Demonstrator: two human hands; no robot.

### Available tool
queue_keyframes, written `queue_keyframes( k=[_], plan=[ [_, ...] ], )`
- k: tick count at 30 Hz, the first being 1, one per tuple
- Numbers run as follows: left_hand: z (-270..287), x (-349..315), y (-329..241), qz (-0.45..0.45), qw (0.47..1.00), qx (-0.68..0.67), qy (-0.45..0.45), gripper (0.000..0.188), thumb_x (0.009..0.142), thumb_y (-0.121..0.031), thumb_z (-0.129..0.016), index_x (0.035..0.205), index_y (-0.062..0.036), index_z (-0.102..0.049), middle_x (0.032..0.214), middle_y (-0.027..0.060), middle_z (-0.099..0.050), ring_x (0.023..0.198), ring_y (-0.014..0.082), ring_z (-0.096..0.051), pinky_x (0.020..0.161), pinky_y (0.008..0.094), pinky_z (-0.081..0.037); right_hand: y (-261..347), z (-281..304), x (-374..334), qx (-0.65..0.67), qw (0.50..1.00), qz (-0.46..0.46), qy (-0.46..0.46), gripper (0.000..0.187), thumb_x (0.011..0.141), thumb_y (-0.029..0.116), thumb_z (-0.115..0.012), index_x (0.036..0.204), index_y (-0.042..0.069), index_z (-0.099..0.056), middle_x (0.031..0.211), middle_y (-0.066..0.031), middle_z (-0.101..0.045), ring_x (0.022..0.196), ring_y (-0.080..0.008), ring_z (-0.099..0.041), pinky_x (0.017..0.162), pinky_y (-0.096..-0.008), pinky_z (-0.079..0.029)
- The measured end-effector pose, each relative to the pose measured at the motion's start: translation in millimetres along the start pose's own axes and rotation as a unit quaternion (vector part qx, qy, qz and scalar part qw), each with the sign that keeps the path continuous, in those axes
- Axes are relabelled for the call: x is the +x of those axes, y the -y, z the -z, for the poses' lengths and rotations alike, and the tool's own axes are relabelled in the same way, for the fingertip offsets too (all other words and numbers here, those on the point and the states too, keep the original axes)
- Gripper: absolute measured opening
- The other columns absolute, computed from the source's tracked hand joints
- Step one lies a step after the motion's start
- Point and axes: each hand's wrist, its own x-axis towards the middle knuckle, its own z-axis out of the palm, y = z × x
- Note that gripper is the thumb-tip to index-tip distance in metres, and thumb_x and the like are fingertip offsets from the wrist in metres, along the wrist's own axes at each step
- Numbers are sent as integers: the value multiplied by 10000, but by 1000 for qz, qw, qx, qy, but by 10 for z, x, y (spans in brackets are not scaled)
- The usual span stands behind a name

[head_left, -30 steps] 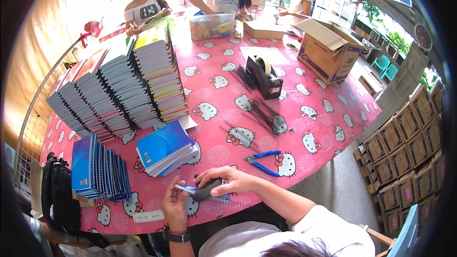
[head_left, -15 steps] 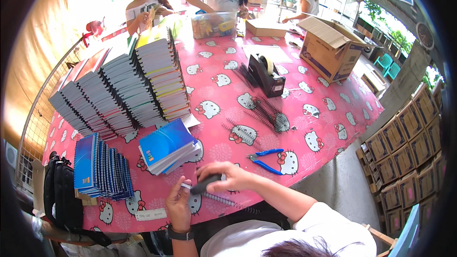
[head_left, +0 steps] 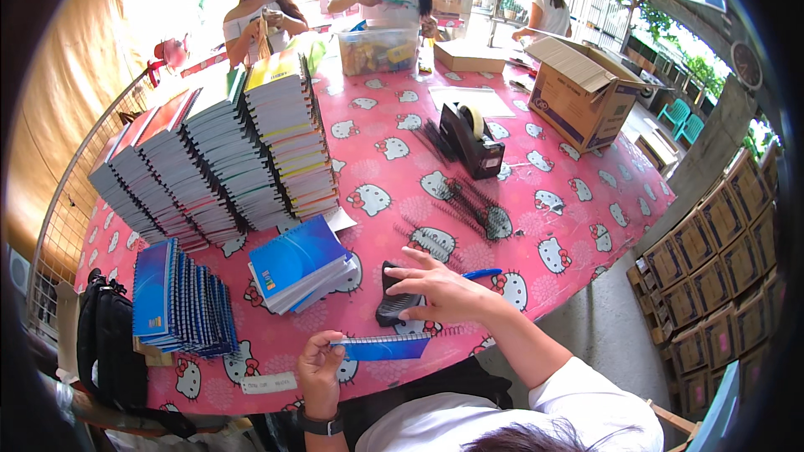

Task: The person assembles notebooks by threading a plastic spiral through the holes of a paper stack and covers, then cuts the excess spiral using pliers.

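My left hand (head_left: 321,374) is closed on the near-left end of a blue spiral notebook (head_left: 385,346), held almost edge-on. A dark wire coil runs along its spine and sticks out past the right end. My right hand (head_left: 444,289) has its fingers spread over a black palm-sized tool (head_left: 394,308) on the table; thumb and fingers rest at its edge. Partly covered by that hand are the blue-handled pliers (head_left: 482,273). Beyond the left hand lies a loose stack of blue notebooks (head_left: 297,255), and further left a taller pile of coil-bound ones (head_left: 180,301).
Tall stacks of coil-bound books (head_left: 226,151) fill the left side. Loose black coils (head_left: 473,208), a tape dispenser (head_left: 473,142), a plastic bin (head_left: 377,50) and an open carton (head_left: 582,92) stand further off. Several people are across the table. A black bag (head_left: 109,343) sits at the left edge.
My right hand has moved right and away from the notebook, setting the black tool down with fingers spreading. My left hand has lowered slightly, turning the notebook so its blue cover shows.
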Motion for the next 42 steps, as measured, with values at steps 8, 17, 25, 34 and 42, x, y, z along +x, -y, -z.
queue_keyframes(
  k=[8,17,25,34,42],
  plan=[
    [-294,-16,-227,-113,991,55,-55,242,789,67,-717,1015,29,-642,965,98,-646,886,146,-621,815,264,-494,699,-46,141,151,983,49,-88,404,761,59,-722,1149,66,-608,992,-110,-610,950,-296,-601,787,-384,-516],
    [-209,-101,-328,-133,982,128,23,190,747,85,-736,920,12,-705,931,103,-668,844,160,-638,714,253,-520,923,-71,195,205,959,-54,187,968,814,560,-665,1442,-57,-264,1390,-296,-425,1277,-390,-448,1050,-434,-387],
    [-217,-67,-415,-146,985,94,25,235,740,152,-697,933,18,-713,926,103,-672,842,161,-638,694,252,-521,916,-109,184,140,986,-12,92,984,794,547,-686,1431,-72,-261,1426,-278,-372,1317,-386,-381,1073,-429,-361],
    [-249,-82,-485,-109,991,77,-9,172,788,88,-696,948,25,-699,924,93,-660,822,131,-619,730,235,-492,918,-138,164,287,954,-12,-83,309,782,119,-752,1044,32,-613,901,-96,-583,828,-261,-597,725,-351,-499],
    [-290,-81,-476,-139,976,159,-46,159,769,81,-710,915,23,-688,896,84,-647,820,132,-598,726,242,-474,936,-235,176,215,957,46,-187,262,830,109,-688,1067,25,-614,861,-108,-605,818,-287,-597,732,-373,-504]
  ],
)
